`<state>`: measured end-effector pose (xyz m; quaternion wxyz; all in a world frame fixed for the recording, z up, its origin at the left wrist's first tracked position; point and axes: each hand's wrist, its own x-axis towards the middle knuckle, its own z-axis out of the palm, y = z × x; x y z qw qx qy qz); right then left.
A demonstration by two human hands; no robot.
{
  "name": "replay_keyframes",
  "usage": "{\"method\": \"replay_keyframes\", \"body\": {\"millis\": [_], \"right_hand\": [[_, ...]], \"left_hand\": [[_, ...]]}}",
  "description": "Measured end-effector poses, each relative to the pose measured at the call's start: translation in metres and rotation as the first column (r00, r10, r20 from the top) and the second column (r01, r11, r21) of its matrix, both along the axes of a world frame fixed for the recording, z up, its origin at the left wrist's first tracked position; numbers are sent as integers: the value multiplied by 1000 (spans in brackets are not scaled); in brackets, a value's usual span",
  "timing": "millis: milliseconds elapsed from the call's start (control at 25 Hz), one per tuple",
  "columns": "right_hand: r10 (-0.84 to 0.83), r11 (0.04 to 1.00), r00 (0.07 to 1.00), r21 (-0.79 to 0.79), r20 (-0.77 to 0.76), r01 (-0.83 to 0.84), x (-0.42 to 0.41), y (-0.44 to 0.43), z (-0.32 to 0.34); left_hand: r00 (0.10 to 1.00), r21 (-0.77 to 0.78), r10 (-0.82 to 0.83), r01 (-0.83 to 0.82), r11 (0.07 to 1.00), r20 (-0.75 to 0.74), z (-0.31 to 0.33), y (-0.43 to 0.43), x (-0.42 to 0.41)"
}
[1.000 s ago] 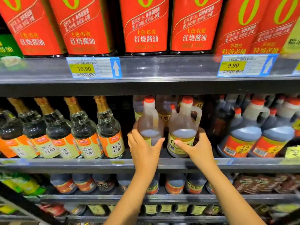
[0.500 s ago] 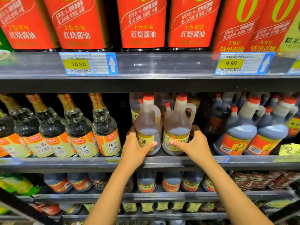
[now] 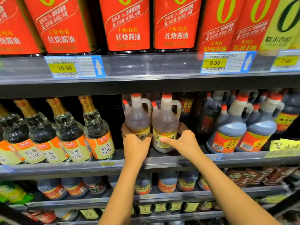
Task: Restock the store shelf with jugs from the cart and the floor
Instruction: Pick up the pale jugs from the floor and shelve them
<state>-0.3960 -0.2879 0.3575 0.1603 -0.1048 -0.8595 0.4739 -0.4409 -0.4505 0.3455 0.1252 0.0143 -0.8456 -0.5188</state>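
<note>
Head view, and we're right up at the grey metal middle shelf (image 3: 227,157) with its clear plastic lip. Two translucent plastic jugs with red caps, yellow labels and brownish liquid stand side by side at the front of it, touching each other.

The left hand (image 3: 136,144) is wrapped round the lower body of the left jug (image 3: 138,119), thumb lying under the label. The right hand (image 3: 186,142) grips the right jug (image 3: 165,122), thumb across the label and fingers curled round the back. The right jug's base looks to be down on the shelf deck. The left jug's base is hidden behind the hand, so no call there.

How far along? This pair looks all but placed, with only a nudge into line and a release to go. More jugs of the same sort sit behind them, so the row is filling.

There's a dark gap (image 3: 116,120) between the left jug and the clear glass bottles with gold foil necks (image 3: 95,127), and that looks like room for more. To the right, the dark plastic jugs with orange labels (image 3: 232,127) already stand in packed rows. Above, the tall red-labelled bottles (image 3: 128,25) fill the top shelf.

Cart and floor are out of shot, so what's left to bring up can't be told.
</note>
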Motion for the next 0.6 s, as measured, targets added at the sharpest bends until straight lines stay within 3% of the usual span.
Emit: {"method": "replay_keyframes", "body": {"millis": [120,240,600], "right_hand": [[1,1000,1000,-26,-18,-1,-4,-1,-2],[-1,999,999,-49,-51,-2,-9,-8,-2],[-30,997,997,-74,-72,25,-24,-25,-1]], "left_hand": [[994,-43,-110,110,993,0,3,-15,-4],[997,-69,-32,27,997,-65,6,-17,3],[1000,-99,-2,3,995,11,4,-21,-9]]}}
